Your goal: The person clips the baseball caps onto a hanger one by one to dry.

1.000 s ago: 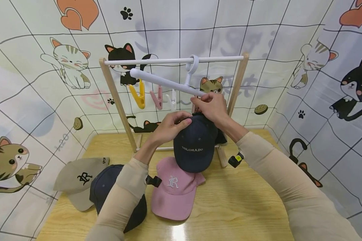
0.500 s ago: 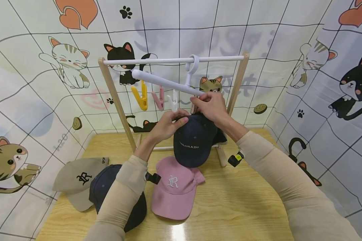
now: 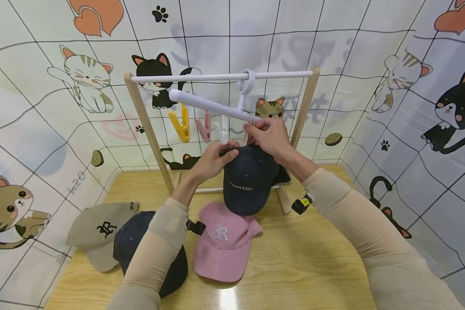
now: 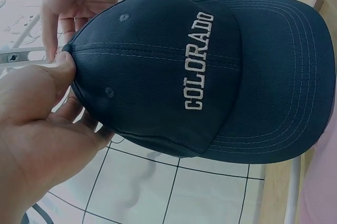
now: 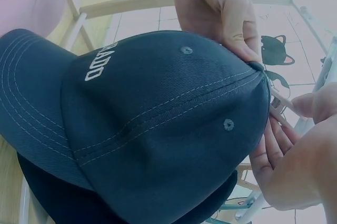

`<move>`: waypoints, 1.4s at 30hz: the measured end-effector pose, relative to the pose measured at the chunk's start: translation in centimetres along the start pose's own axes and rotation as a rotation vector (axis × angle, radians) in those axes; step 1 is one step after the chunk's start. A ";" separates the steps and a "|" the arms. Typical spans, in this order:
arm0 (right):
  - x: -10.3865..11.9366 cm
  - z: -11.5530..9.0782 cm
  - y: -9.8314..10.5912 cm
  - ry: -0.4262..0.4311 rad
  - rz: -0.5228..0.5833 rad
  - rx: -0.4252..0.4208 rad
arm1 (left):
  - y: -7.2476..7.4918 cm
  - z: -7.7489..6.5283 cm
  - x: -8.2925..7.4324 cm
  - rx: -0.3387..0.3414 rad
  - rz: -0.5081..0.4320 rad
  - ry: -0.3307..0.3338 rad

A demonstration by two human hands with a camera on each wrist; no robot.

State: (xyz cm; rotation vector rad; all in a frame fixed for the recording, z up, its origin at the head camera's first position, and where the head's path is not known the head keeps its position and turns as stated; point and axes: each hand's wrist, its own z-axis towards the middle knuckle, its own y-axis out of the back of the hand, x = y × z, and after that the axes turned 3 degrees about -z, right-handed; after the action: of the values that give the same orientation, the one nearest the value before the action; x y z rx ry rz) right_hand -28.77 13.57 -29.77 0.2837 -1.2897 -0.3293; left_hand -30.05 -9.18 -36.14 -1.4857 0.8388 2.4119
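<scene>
Head: I see the COLORADO cap (image 3: 248,178) up below the hanger (image 3: 207,103), beyond the pink cap (image 3: 218,256) on the near table (image 3: 302,258). Left wrist: left hand (image 4: 50,134) pinches its top. Right wrist: right hand (image 5: 303,155) pinches a clip (image 5: 283,100) there.

White letters (image 4: 199,61) are spelling COLORADO on the held dark blue cap (image 4: 150,90); a white R (image 3: 221,233) is decorating the pink cap (image 3: 221,260), a black R (image 3: 106,229) the beige cap (image 3: 88,224), whose side is also showing small letters (image 3: 132,206) like SPOR
</scene>
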 end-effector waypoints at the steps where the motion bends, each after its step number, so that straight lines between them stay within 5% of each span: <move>1: 0.0 0.0 0.0 0.002 0.004 0.001 | 0.0 0.0 0.1 0.000 -0.002 0.001; 23: -0.1 0.0 -0.1 0.010 0.051 0.035 | -0.2 0.2 0.1 -0.008 -0.049 0.064; 32: 0.0 -0.1 0.0 0.018 0.043 0.048 | -0.2 0.2 -0.1 -0.031 -0.199 0.203; 42: 0.0 -0.1 -0.1 0.022 0.038 0.042 | -0.3 0.8 0.2 -0.029 -0.356 0.212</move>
State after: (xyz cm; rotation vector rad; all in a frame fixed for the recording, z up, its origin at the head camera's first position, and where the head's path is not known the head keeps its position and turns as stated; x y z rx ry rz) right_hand -28.64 13.49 -29.83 0.2978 -1.2795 -0.2663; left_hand -30.61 -8.58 -36.14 -1.7541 0.5210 2.0431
